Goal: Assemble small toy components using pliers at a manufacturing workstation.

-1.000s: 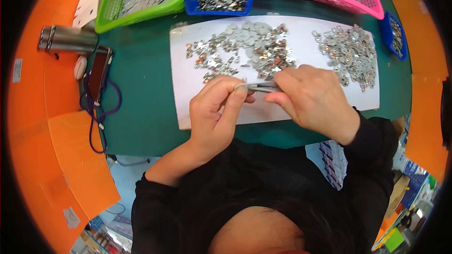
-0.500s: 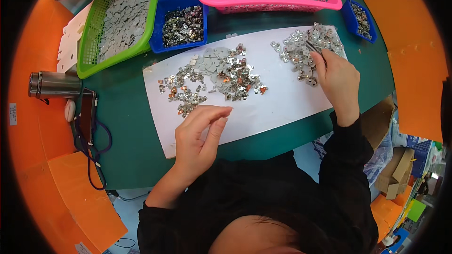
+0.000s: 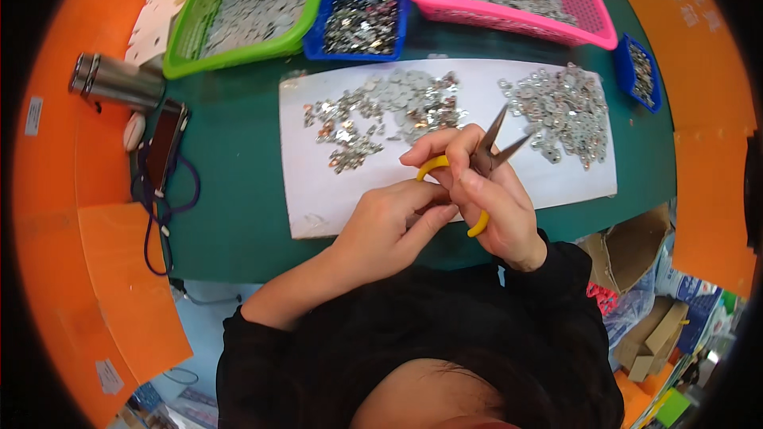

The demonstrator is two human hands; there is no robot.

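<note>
Two bare hands are close together over the near edge of a white sheet [image 3: 310,183], smooth and flat, on a green table [image 3: 230,151]. The right hand [image 3: 501,206] is wrapped around one pair of pliers [image 3: 483,160]: dark metal with two long tapering jaws spread in a V, and curved yellow handles. The left hand [image 3: 389,222] has thumb and fingers drawn together just beside the right fingertips; whether it grips anything cannot be told.

Small metal pieces lie in two groups on the sheet. The left group combines shiny, angular silver and coppery pieces [image 3: 346,151] with flat, matte grey discs [image 3: 401,95]. The right heap [image 3: 568,115] is of silvery, rounded pieces. All are too many to count.

Four plastic containers stand around the sheet: one green perforated basket [image 3: 238,63] filled with flat grey discs, one pink perforated basket [image 3: 517,26] of grey-silver pieces, and two blue trays, the larger [image 3: 350,56] and the smaller [image 3: 623,71], both holding glinting metal bits.

At the table's left are one brushed-metal flask [image 3: 119,81], one dark, flat phone [image 3: 165,143] and a purple cord [image 3: 196,183].
</note>
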